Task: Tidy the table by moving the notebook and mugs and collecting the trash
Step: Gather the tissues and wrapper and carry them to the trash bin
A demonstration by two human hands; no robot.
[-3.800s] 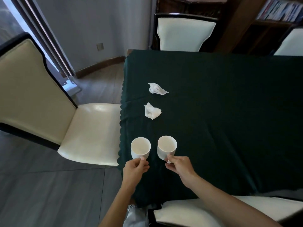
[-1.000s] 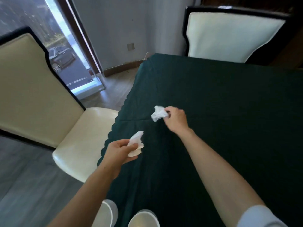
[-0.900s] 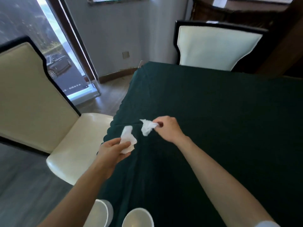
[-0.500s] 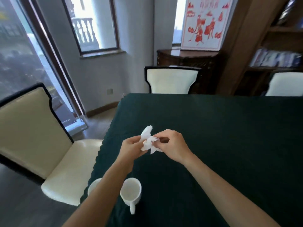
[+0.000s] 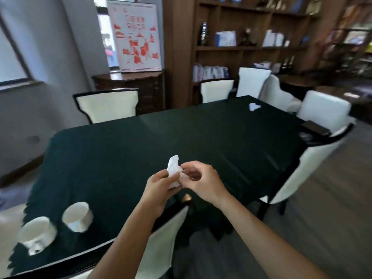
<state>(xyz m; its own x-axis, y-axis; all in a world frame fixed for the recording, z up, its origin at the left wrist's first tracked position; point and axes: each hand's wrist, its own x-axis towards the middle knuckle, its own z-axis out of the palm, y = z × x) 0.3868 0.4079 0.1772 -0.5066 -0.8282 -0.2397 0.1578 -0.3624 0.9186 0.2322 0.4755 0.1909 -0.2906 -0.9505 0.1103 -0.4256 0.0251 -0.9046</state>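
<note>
Both my hands meet above the near edge of the dark green table (image 5: 141,141). My left hand (image 5: 161,188) grips crumpled white tissue (image 5: 173,170) that sticks up from its fingers. My right hand (image 5: 201,182) pinches the same bundle from the right. Two white mugs stand at the near left corner, one (image 5: 77,216) closer to the middle and one (image 5: 36,234) by the edge. Another crumpled white tissue (image 5: 254,106) lies at the table's far right end. A dark notebook (image 5: 317,127) rests at the right edge.
Cream chairs with dark frames ring the table: one (image 5: 108,107) at the far side, several (image 5: 324,111) around the right end, one (image 5: 161,244) right below my arms. A wooden cabinet (image 5: 141,87) and bookshelves (image 5: 251,37) stand behind.
I let go of the mugs and picked up both tissues, one per hand, then brought them together. My view has swung up and right, showing the far end of the table.
</note>
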